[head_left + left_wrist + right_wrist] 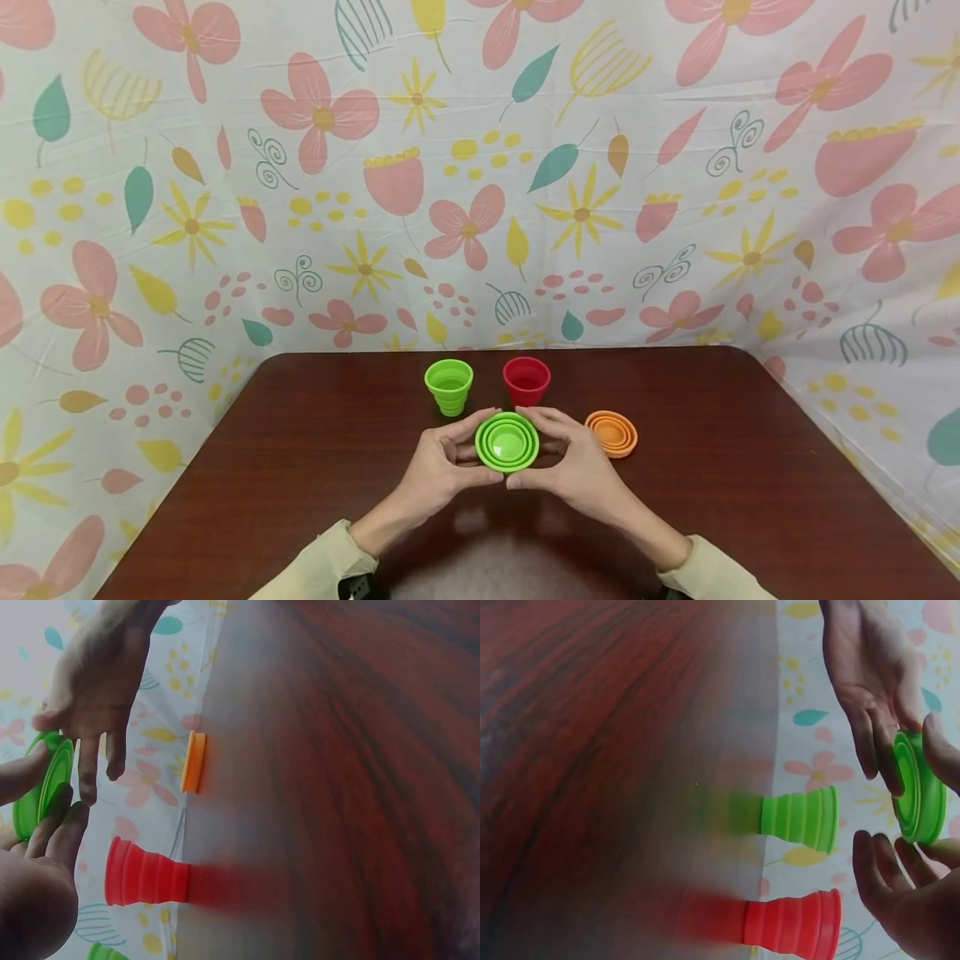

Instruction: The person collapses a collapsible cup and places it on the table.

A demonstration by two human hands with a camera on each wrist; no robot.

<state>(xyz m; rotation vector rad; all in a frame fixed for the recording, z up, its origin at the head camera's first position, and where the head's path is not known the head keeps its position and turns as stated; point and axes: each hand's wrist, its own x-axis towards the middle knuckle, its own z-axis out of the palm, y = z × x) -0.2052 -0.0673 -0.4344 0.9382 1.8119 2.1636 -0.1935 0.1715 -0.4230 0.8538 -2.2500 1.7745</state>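
Note:
A light green collapsible cup [507, 442], folded flat into rings, is held up above the table with its inner rings facing the head camera. On its left side my left hand [442, 465] pinches the rim, thumb low and fingers high. My right hand [576, 463] holds the opposite edge the same way. Both wrist views show the flat cup edge-on, the green disc [51, 784] between the two hands in the left one. Behind the hands stand an extended green cup [450, 390] and an extended red cup [527, 382], whose base is partly hidden by my right hand.
A flattened orange cup [611, 434] lies on the table just right of my right hand. The dark brown wooden table [322, 450] reaches back to a floral-print cloth [465, 167] hanging behind it and along both sides.

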